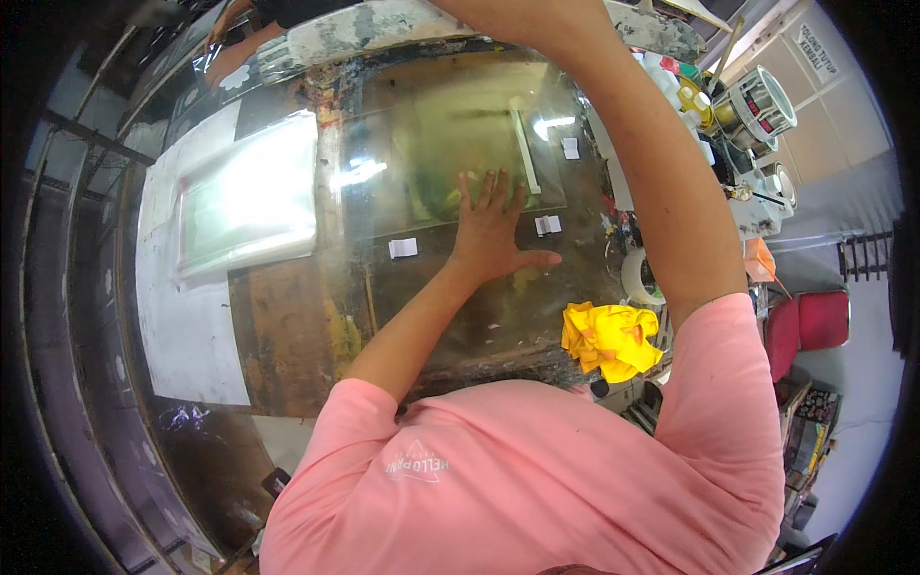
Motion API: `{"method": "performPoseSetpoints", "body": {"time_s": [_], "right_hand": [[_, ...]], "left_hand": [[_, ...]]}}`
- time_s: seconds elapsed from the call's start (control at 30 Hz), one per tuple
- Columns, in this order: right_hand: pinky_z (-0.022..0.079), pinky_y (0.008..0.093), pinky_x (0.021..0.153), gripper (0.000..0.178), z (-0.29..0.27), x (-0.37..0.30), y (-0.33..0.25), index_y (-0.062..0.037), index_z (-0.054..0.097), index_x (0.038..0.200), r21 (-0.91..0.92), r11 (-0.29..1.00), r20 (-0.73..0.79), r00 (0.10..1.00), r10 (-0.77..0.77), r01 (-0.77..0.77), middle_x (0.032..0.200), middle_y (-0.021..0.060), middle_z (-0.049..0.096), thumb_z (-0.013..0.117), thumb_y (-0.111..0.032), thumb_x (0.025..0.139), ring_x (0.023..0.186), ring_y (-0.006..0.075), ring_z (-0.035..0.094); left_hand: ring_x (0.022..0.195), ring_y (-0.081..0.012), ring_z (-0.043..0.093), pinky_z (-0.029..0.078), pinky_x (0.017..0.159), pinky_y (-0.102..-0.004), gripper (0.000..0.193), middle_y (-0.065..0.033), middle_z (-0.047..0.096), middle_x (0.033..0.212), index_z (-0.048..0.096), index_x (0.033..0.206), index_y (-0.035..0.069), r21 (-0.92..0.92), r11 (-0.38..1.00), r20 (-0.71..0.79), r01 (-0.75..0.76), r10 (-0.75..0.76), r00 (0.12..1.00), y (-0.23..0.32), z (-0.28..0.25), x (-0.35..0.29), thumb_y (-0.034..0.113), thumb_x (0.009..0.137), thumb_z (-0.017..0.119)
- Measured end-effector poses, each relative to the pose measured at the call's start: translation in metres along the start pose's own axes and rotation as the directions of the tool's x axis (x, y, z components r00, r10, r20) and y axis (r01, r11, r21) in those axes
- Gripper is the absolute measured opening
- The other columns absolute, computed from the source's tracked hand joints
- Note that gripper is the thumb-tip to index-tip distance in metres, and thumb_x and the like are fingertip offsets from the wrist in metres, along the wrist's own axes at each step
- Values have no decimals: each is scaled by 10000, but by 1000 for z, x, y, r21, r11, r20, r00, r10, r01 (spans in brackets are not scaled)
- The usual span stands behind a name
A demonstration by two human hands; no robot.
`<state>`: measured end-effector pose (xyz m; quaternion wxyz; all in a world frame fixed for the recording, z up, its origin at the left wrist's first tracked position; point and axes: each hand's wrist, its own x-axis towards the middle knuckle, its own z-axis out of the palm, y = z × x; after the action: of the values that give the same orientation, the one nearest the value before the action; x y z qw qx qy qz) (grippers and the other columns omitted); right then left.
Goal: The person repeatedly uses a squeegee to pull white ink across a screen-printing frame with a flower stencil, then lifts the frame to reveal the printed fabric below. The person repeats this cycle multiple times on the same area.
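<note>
My left hand (pixel 489 225) lies flat with fingers spread on a clear, glossy sheet (pixel 388 206) over the stained brown worktable. Under its fingertips the sheet looks yellowish-green, and a narrow white strip (pixel 525 149) runs just right of them. Small folded white pieces sit around it: one piece (pixel 402 248) left of my wrist, another piece (pixel 547 225) by my thumb, and a third piece (pixel 570 149) farther off. My right forearm reaches across to the far side; the upper edge cuts off that hand, so its fingers are hidden.
A crumpled yellow cloth (pixel 611 340) lies at the table's near right, beside a tape roll (pixel 640 276). On the left, a stack of clear film (pixel 249 196) rests on white board (pixel 158 316). Cans (pixel 757 105) crowd the right. Another person's arm (pixel 240 57) shows at far left.
</note>
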<state>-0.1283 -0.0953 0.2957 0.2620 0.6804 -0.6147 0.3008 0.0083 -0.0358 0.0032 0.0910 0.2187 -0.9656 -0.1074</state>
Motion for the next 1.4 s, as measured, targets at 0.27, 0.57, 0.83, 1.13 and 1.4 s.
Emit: {"method": "performPoseSetpoints", "body": {"time_s": [0.27, 0.57, 0.83, 1.13, 1.4], "right_hand": [[518, 524, 892, 580, 6, 7, 5, 16, 779, 836, -65, 997, 26, 999, 42, -41, 830, 243, 753, 536, -495, 957, 856, 405, 734], [529, 525, 877, 576, -14, 8, -5, 28, 773, 796, -1, 994, 162, 980, 112, -114, 809, 258, 742, 544, -480, 938, 852, 417, 726], [528, 523, 891, 565, -3, 2, -6, 19, 788, 834, -36, 996, 59, 994, 88, -86, 847, 260, 750, 560, -484, 951, 879, 423, 728], [520, 530, 878, 520, -2, -1, -6, 2, 789, 865, 15, 998, 12, 998, 63, -63, 888, 250, 754, 593, -472, 948, 898, 425, 727], [524, 534, 855, 520, -6, -2, -12, 11, 753, 799, -25, 998, 38, 997, 61, -60, 848, 250, 740, 597, -463, 945, 857, 432, 721]], "left_hand": [[1609, -422, 277, -49, 1255, -757, 1343, -256, 380, 1685, 481, 1595, 13, -29, 998, -51, -63, 62, 997, 6, -1, -1, 1023, 711, 521], [1551, -453, 359, 12, 1263, -756, 1323, -251, 422, 1647, 493, 1577, -1, -17, 994, -107, -112, 110, 988, 7, 4, -1, 1013, 727, 522], [1548, -477, 349, 93, 1286, -702, 1310, -268, 403, 1653, 470, 1584, -22, -16, 991, -139, -130, 126, 982, 5, 13, 0, 1000, 765, 506], [1549, -485, 341, 161, 1288, -674, 1305, -280, 399, 1654, 448, 1592, -30, -40, 990, -151, -132, 125, 981, 5, 17, -1, 986, 776, 522], [1530, -452, 391, 208, 1284, -648, 1201, -252, 442, 1636, 506, 1564, 14, -14, 988, -184, -153, 148, 972, 8, 15, -5, 938, 799, 573]]}}
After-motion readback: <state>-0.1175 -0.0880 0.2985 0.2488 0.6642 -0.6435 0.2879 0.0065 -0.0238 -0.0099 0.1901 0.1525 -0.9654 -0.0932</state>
